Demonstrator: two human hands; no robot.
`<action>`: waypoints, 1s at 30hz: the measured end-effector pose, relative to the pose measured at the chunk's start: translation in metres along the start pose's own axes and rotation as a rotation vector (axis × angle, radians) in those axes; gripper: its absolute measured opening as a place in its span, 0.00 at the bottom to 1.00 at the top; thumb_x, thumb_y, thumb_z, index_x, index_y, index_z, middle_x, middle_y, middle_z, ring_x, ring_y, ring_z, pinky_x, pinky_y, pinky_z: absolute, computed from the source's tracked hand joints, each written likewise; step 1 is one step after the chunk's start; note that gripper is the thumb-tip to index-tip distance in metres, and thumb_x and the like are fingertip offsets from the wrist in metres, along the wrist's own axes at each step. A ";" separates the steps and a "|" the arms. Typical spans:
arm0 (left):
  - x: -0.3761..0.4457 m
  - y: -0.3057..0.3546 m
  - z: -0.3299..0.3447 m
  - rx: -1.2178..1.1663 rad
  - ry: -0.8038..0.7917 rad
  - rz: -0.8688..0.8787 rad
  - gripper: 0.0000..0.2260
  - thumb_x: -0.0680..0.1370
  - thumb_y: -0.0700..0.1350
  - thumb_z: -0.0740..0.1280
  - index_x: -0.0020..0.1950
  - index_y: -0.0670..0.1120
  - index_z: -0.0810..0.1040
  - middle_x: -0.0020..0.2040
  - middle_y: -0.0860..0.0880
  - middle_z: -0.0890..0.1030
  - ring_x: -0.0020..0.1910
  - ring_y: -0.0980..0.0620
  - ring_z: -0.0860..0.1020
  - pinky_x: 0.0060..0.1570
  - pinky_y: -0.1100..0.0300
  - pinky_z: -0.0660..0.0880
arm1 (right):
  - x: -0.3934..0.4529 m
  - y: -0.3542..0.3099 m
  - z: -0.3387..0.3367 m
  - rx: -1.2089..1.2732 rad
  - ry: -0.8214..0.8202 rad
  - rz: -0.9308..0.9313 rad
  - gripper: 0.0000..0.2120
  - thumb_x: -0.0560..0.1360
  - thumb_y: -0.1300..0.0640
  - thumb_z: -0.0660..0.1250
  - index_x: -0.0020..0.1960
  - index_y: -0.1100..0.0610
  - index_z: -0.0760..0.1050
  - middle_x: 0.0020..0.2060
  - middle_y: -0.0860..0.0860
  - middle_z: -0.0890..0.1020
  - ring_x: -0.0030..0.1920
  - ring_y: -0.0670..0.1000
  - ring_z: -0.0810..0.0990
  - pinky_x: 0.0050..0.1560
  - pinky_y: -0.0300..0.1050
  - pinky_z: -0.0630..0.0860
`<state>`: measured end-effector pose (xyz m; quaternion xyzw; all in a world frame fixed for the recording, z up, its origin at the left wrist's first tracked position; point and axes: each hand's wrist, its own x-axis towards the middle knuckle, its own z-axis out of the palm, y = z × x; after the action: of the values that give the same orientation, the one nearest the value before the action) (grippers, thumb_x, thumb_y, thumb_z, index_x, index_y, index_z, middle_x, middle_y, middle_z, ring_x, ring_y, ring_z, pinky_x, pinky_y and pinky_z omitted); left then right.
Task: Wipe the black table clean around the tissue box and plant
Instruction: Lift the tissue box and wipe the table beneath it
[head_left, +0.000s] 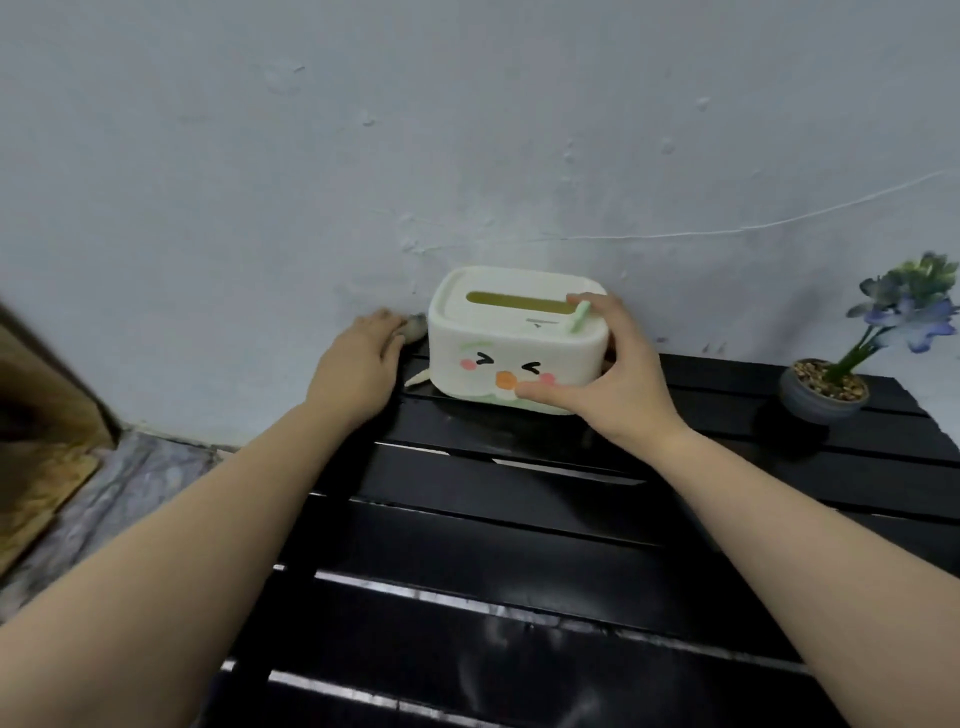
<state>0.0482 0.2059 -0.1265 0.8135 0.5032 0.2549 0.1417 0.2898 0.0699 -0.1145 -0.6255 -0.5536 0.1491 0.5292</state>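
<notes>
Nearest the camera, the glossy black slatted surface (519, 545) runs away toward the pale wall, its front boards bare and shining. Further in, two bare forearms reach across it. The right hand (618, 379) grips the cream plastic tissue box with the cartoon face (514, 348): thumb pressed along its front lower edge, fingers curled over the right end of the lid by the slot. The box looks slightly tilted, or at least steadied, by this hold.

To the left of the box and a little further back, the left hand (363, 358) presses down on a small grey cloth or wad (415, 326), only a corner of which shows past the fingertips, right against the box's left side and the wall; the fingers seem fairly flat.

The step in hand appears to be wiping the back left corner beside the box. Next, the cloth likely needs to go under or behind the box, which calls for lifting or shifting it.

Furthest right, well apart from both hands, stands the small grey pot with blue artificial flowers (826, 395).
</notes>
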 end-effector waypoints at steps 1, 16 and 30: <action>0.002 0.001 0.003 0.032 -0.016 -0.006 0.15 0.84 0.46 0.59 0.69 0.48 0.76 0.68 0.46 0.77 0.65 0.42 0.75 0.62 0.51 0.70 | -0.001 0.001 -0.002 0.000 0.014 -0.006 0.44 0.50 0.33 0.83 0.62 0.36 0.70 0.62 0.40 0.75 0.64 0.44 0.74 0.61 0.50 0.78; -0.090 0.094 -0.006 -0.541 -0.393 0.295 0.12 0.83 0.47 0.62 0.62 0.59 0.80 0.41 0.65 0.84 0.32 0.59 0.82 0.38 0.71 0.77 | 0.020 -0.074 -0.067 0.111 0.154 -0.235 0.40 0.56 0.42 0.85 0.63 0.46 0.72 0.60 0.38 0.77 0.62 0.44 0.77 0.49 0.48 0.83; -0.009 0.081 0.047 0.034 -0.016 0.105 0.11 0.82 0.49 0.61 0.58 0.54 0.81 0.54 0.50 0.83 0.55 0.44 0.79 0.46 0.55 0.74 | 0.019 -0.059 -0.066 0.100 0.124 -0.149 0.39 0.54 0.41 0.85 0.60 0.45 0.74 0.58 0.38 0.78 0.59 0.41 0.77 0.49 0.44 0.83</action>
<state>0.1319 0.1625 -0.1284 0.8431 0.4629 0.2468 0.1185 0.3160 0.0434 -0.0319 -0.5633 -0.5568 0.0978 0.6026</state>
